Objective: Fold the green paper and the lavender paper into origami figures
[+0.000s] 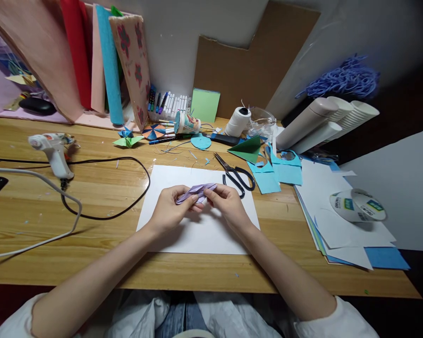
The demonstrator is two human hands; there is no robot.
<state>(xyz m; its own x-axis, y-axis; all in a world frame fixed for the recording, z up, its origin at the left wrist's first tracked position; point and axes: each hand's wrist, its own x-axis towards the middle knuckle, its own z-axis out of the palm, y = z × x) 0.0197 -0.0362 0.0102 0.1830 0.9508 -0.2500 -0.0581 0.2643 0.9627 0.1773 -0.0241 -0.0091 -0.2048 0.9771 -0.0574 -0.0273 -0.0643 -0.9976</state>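
A folded piece of purple paper [198, 189] is held between both hands, above a white sheet [204, 239] on the wooden table. My left hand [172, 204] pinches its left end, the thumb lying on the near side. On the right end, my right hand [228, 203] grips the paper between thumb and fingers. Part of the folds is hidden behind the thumbs. Black-handled scissors [235, 174] lie just beyond my right hand, partly over the sheet's upper right corner.
A white glue gun [54, 152] and its black cable [146, 173] lie at left. Blue paper pieces [268, 178], a green folded paper [248, 149] and a thread spool [238, 122] sit behind the scissors. Stacked paper [338, 230] bears a tape roll [357, 205] at right.
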